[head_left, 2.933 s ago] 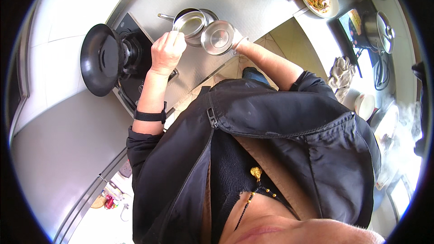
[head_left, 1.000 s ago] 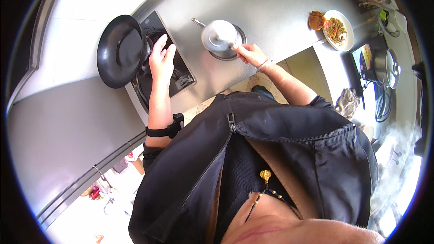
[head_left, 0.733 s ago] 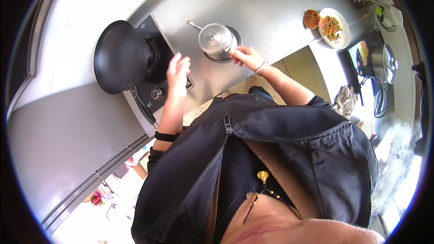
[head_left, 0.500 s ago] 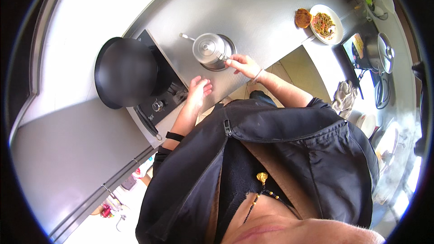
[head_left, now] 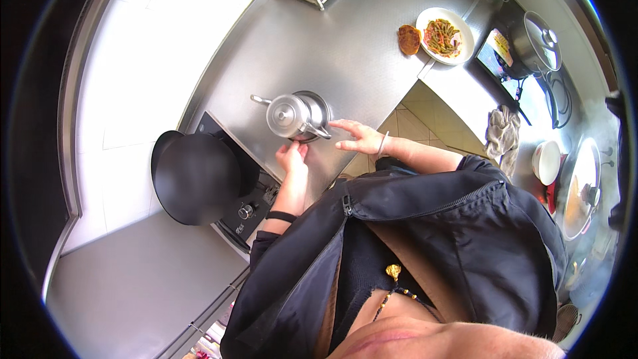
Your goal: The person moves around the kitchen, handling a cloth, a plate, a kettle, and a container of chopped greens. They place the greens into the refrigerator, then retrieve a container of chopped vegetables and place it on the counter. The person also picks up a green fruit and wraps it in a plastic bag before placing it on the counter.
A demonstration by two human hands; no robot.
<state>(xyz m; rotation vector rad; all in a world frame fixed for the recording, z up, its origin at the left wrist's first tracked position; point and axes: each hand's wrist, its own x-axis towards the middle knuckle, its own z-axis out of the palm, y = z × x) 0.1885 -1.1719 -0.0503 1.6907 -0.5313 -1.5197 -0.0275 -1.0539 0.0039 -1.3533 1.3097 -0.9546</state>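
Note:
On the steel counter (head_left: 292, 40), a small lidded metal kettle (head_left: 284, 114) stands with its spout pointing left and its handle toward the near right. A round metal dish (head_left: 323, 108) shows under and beside it. My left hand (head_left: 292, 159) has its fingers curled against the kettle's lower near edge; the fingertips are partly hidden there. Beside the handle, my right hand (head_left: 362, 138) is open, fingers stretched out and apart from the kettle's grip, with the fingertips close to the dish.
A large black wok (head_left: 196, 176) sits on the stove at left. Farther right are a white plate (head_left: 467, 43) of green beans and a browned piece of food (head_left: 409, 39). A wire rack (head_left: 319, 0) with jars stands at the back. A rag (head_left: 503, 131) and lidded pot (head_left: 531, 43) are at right.
My right hand has let go of the kettle's handle and opened. My left hand has come in against the kettle's near side. The whole view has shifted and turned.

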